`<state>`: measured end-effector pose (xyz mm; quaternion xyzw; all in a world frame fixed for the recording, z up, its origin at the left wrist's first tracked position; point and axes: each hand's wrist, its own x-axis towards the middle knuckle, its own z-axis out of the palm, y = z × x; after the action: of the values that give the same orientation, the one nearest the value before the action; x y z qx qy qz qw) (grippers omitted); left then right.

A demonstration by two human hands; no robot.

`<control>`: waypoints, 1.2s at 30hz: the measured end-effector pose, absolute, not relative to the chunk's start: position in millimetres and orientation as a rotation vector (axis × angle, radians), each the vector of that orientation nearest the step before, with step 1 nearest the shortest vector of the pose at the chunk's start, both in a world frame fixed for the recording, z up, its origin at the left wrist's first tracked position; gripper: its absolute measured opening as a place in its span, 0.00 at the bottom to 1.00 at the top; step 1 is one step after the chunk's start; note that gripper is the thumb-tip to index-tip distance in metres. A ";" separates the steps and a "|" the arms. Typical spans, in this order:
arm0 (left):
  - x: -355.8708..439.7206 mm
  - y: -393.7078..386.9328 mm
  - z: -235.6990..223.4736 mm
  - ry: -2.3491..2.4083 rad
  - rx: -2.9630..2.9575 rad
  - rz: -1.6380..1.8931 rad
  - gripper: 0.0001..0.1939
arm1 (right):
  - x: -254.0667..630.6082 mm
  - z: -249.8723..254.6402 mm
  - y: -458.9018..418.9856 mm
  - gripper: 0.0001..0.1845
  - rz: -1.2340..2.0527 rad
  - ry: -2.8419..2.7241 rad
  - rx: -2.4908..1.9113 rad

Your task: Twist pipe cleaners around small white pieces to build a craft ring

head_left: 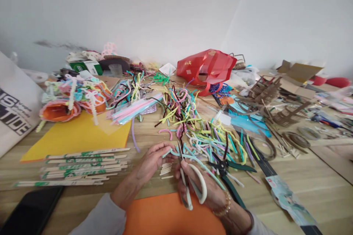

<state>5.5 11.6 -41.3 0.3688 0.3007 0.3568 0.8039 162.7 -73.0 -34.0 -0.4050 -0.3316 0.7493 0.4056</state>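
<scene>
My left hand (154,159) pinches a light-blue pipe cleaner (174,151) between thumb and fingertips. In my right hand (202,181) is a pair of scissors with white handles (202,188), their blades pointing away from me at the pipe cleaner. Whether the blades touch it I cannot tell. A large tangle of colored pipe cleaners (212,137) lies just beyond both hands. Short wooden sticks (166,169) rest on the table between my hands, partly hidden by them. Below my wrists is an orange sheet (173,216).
Green-handled cutters (227,167) lie right of my right hand. Packaged chopsticks (82,163), a yellow sheet (74,136) and a black phone (31,209) are at left. Farther back stand a red bag (206,66) and orange pipe-cleaner-trimmed pieces (62,111). Brown woven pieces (289,112) sit at right.
</scene>
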 end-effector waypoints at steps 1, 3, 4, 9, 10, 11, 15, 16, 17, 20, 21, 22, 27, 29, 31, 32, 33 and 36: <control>5.4 11.5 -42.0 0.645 0.794 0.766 0.08 | 162.1 -34.4 -73.3 0.24 1.890 -0.827 -1.018; 5.2 11.6 -44.7 0.654 0.811 0.763 0.08 | 161.1 -35.9 -73.9 0.23 1.888 -0.816 -1.005; 5.2 11.7 -46.5 0.661 0.827 0.760 0.08 | 160.7 -36.9 -74.3 0.23 1.885 -0.814 -0.995; 5.5 11.3 -51.9 0.712 0.942 0.738 0.09 | 157.7 -41.8 -74.7 0.19 1.846 -0.747 -0.943; 5.8 11.0 -51.5 0.725 0.960 0.736 0.09 | 157.0 -42.5 -74.6 0.18 1.833 -0.718 -0.935; 6.1 10.5 -50.5 0.737 0.976 0.736 0.09 | 156.3 -43.1 -74.5 0.18 1.826 -0.689 -0.928; 7.9 9.1 -45.9 0.765 1.031 0.739 0.08 | 154.7 -44.6 -74.7 0.17 1.830 -0.604 -0.901; 8.3 9.1 -45.3 0.772 1.042 0.741 0.09 | 154.6 -44.4 -74.9 0.17 1.833 -0.593 -0.890; 8.8 9.2 -45.0 0.781 1.051 0.742 0.09 | 154.6 -43.9 -75.1 0.18 1.833 -0.585 -0.878; 9.9 9.7 -45.0 0.802 1.068 0.744 0.10 | 154.4 -41.4 -75.4 0.20 1.845 -0.568 -0.857; 10.2 9.7 -44.8 0.806 1.069 0.746 0.10 | 154.2 -40.5 -75.3 0.19 1.852 -0.558 -0.860; 10.6 9.7 -44.3 0.811 1.069 0.747 0.10 | 154.0 -39.6 -75.0 0.19 1.860 -0.548 -0.867; 11.9 9.6 -39.6 0.828 1.100 0.775 0.09 | 153.4 -36.6 -74.3 0.18 1.854 -0.530 -0.916; 12.5 10.0 -37.3 0.834 1.160 0.796 0.08 | 153.4 -36.7 -75.1 0.20 1.852 -0.546 -0.918; 13.5 9.9 -34.9 0.873 1.239 0.826 0.06 | 153.2 -38.5 -76.3 0.20 1.857 -0.563 -0.922; 14.1 9.6 -33.7 0.908 1.282 0.845 0.05 | 153.0 -40.0 -76.9 0.20 1.858 -0.567 -0.928; 14.9 9.0 -32.6 0.951 1.326 0.866 0.04 | 152.7 -41.8 -77.4 0.19 1.862 -0.560 -0.932; 17.6 6.5 -30.4 1.091 1.435 0.916 0.03 | 152.3 -46.9 -77.3 0.18 1.891 -0.477 -0.938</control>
<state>17.6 6.5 -30.4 0.6014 0.4572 0.3837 0.5311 152.3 -77.3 -46.9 -0.3825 -0.1947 0.7716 0.4695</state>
